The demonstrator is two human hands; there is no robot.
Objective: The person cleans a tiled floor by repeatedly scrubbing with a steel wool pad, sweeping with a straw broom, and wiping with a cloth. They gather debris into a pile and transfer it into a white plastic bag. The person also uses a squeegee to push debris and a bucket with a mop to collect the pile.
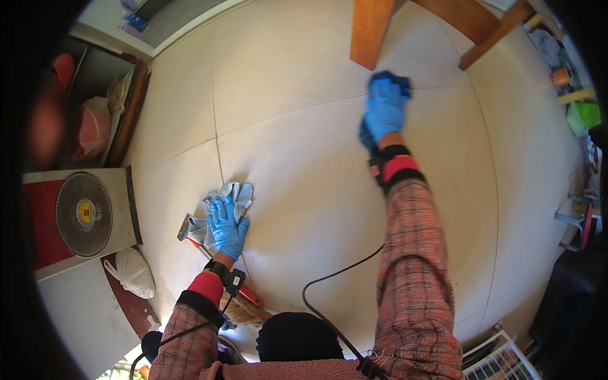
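Note:
My right hand (385,108), in a blue disposable glove, presses a dark blue cloth (398,80) onto the tiled floor (304,142), close to the foot of a wooden leg. Part of that cloth trails beside my wrist. On the left, my left hand (228,230), gloved the same way, rests with spread fingers on a crumpled grey-blue cloth (241,194). Just beside it lies a scraper (184,228) with a metal head and a red-orange handle, partly hidden under my left forearm.
Wooden furniture legs (370,38) stand at the top. An open cabinet (128,114), a round fan grille (84,213) and a white plastic bag (133,273) line the left. Straw-like bristles (244,311) lie near my knees. A white wire rack (501,358) is at lower right; a black cable crosses the floor.

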